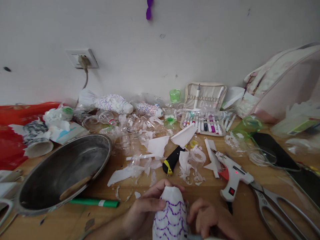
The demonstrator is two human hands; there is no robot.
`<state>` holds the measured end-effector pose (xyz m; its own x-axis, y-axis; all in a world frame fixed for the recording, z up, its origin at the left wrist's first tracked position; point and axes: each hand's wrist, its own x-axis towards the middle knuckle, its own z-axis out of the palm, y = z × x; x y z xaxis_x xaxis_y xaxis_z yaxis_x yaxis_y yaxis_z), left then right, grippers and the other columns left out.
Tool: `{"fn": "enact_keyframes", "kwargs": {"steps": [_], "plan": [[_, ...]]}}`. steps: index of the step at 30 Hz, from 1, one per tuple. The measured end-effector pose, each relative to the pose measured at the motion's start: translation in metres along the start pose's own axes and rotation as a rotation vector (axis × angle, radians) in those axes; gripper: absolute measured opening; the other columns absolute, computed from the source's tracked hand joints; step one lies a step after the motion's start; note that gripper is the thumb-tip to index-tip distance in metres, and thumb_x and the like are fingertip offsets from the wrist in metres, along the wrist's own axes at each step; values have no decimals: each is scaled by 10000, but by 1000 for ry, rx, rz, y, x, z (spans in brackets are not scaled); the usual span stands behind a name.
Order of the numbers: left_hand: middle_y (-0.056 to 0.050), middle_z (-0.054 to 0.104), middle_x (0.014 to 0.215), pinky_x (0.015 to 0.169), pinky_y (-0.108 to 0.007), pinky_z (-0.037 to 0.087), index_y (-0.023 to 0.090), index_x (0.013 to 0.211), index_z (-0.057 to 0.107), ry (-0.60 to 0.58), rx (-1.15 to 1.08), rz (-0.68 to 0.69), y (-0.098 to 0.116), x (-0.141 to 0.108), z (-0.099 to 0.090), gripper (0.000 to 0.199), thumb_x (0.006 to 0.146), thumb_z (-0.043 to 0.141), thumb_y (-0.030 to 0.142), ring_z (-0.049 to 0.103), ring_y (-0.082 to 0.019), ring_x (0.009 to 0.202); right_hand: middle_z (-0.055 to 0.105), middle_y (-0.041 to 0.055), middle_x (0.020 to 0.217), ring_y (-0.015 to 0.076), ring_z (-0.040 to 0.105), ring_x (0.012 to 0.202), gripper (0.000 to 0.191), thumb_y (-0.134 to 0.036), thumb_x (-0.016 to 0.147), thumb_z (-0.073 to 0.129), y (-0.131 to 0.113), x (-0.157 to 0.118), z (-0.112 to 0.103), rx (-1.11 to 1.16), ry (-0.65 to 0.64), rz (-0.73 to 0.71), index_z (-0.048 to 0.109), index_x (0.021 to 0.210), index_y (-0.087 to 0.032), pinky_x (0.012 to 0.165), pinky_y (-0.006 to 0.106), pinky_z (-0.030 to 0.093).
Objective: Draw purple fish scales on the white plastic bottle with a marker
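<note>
- At far right, a label [303, 126] blurs
- Left hand [147, 206] grips the scale-patterned piece [170, 213]
- Right hand [209, 218] curls, grip unclear
- Scraps [158, 146] separate hands from marker case [205, 93]

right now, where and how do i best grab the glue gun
Take the glue gun by its white handle, coming from the near side with your right hand once free. The handle points back toward you and the front end faces away; the red light suggests it may be hot. Mind the scissors at its rear.
</note>
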<state>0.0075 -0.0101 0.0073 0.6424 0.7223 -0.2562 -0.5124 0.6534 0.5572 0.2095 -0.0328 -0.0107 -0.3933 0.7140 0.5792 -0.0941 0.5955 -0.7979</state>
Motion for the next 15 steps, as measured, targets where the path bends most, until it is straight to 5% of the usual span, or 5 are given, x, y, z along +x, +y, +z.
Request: {"fn": "enact_keyframes", "kwargs": {"steps": [8, 15], "plan": [[-22, 626, 1052, 692, -240, 459, 204, 898, 610, 41, 175, 70, -6, 1, -6, 288, 672, 763, 296, 602, -120, 776, 548, -28, 516, 167, 611, 491, 258, -487, 852, 533, -8, 14, 12, -104, 119, -32, 507, 737, -258, 454, 210, 500], [-18, 610, 1088, 678, -213, 456, 199, 875, 596, 40, 233, 90, -5, 1, -9, 256, 691, 752, 284, 573, -92, 764, 562, -19, 573, 156, 615, 558, 240, -470, 853, 521, -5, 11, 10, -172, 57, -10, 521, 753, -252, 487, 193, 486]]}}
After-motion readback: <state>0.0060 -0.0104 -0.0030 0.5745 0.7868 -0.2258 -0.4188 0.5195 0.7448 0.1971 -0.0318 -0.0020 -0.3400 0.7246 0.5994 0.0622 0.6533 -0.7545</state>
